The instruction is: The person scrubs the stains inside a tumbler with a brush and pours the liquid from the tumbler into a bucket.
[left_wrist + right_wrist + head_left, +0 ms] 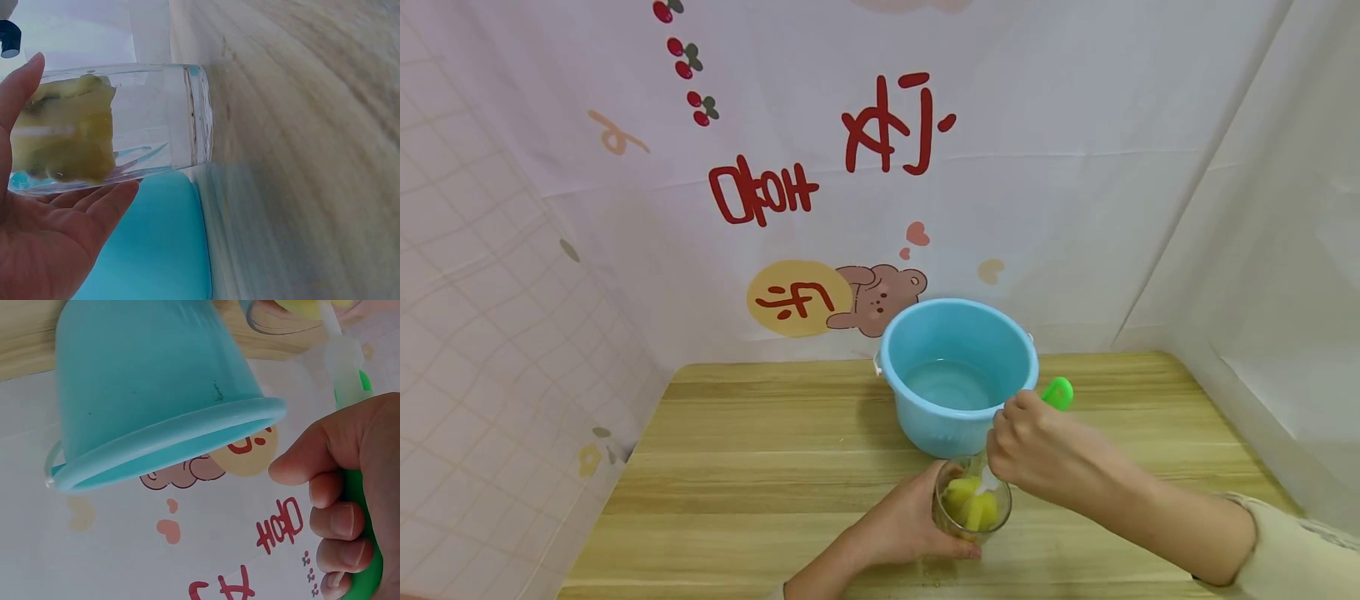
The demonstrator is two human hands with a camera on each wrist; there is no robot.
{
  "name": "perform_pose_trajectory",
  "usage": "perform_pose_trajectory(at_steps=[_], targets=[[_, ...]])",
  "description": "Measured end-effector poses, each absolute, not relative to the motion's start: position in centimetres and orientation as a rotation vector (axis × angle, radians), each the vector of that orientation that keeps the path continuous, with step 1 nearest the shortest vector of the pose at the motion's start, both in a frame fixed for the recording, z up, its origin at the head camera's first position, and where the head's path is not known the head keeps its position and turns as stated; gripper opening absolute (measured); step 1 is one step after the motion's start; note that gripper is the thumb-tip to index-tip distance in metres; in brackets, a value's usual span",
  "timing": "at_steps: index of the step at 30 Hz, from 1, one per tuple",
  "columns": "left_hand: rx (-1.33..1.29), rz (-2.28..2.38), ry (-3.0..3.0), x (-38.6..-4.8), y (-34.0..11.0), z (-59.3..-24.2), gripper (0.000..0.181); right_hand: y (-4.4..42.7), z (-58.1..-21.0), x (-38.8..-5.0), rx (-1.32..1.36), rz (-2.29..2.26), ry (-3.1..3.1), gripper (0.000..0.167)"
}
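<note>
A clear drinking glass is gripped by my left hand, the thumb on the near side and the fingers on the far side. In the left wrist view, the glass has its base close to the wooden tabletop. My right hand holds a cup brush by its green handle, fist wrapped round it. The brush's yellow sponge head is inside the glass, and its white stem rises from the mouth. The left wrist view shows the sponge pressed wide against the glass wall, above the base.
Just behind the glass stands a light blue bucket with water in it. The wooden table meets a printed white wall cloth at the back. Small wet drops lie near the left hand.
</note>
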State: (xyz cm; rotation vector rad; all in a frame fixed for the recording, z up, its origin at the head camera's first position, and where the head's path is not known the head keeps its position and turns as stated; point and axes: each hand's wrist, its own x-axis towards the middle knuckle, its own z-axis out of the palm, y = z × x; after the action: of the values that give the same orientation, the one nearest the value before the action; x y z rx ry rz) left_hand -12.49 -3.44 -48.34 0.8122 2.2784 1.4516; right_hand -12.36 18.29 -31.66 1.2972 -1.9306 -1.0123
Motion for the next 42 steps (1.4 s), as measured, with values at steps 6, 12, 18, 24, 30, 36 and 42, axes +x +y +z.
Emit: perform_pose_trajectory(at_steps=[6, 12, 18, 24, 30, 36, 42], targets=[[0.828, 1.457, 2.275, -12.4, -3.5, -48.2, 0.082, 17.1, -31.4, -12.4, 1.294, -1.036, -1.885, 0.042], [0.793, 1.446, 2.256, -12.6, -3.6, -48.2, 0.082, 16.1, -31.1, -12.9, 1.309, -1.017, -1.902, 0.044], [0.826, 1.428, 2.253, -12.6, -3.6, -48.1, 0.084, 15.7, -31.2, -13.9, 1.289, -1.049, -1.918, 0.043], [0.838, 1.432, 2.262, -12.5, -3.6, -48.1, 0.088, 16.0, -31.3, -14.8, 1.291, -1.025, -1.934, 0.041], [0.833, 1.428, 2.284, -12.5, -3.6, -48.0, 0.089, 16.7, -31.3, -15.8, 1.292, -0.974, -1.997, 0.041], [0.857, 1.445, 2.264, -12.5, -3.6, -48.0, 0.090, 17.7, -31.5, -16.4, 1.275, -0.934, -2.054, 0.040], [0.845, 1.451, 2.257, -12.5, -3.6, -47.9, 0.088, 18.8, -31.7, -16.4, 1.283, -0.859, -2.142, 0.041]])
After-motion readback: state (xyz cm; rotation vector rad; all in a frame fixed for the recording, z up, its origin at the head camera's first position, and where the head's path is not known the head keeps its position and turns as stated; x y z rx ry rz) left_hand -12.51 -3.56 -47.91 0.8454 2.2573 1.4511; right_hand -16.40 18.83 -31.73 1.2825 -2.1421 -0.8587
